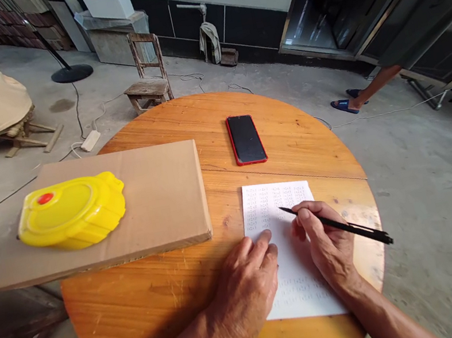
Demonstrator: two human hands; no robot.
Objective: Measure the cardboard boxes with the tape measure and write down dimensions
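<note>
Overall, both hands were found at a white sheet of paper (285,246), which lay on the round wooden tabletop (158,309) towards its near right edge. Rows of small written marks covered the sheet's far part, with further rows by its near end. The right hand (328,241) held a black pen (364,232) between thumb and fingers, tip pointing at the upper rows; whether the tip touched the paper could not be determined. The left hand (251,287) rested palm down over the sheet's left edge, fingers close together and loosely bent. A phone (246,139) with a red border lay beyond the sheet, towards the tabletop's far edge. A cardboard slab (166,203) projected past the tabletop's left edge, bearing a yellow case (72,213) with a red spot.
</note>
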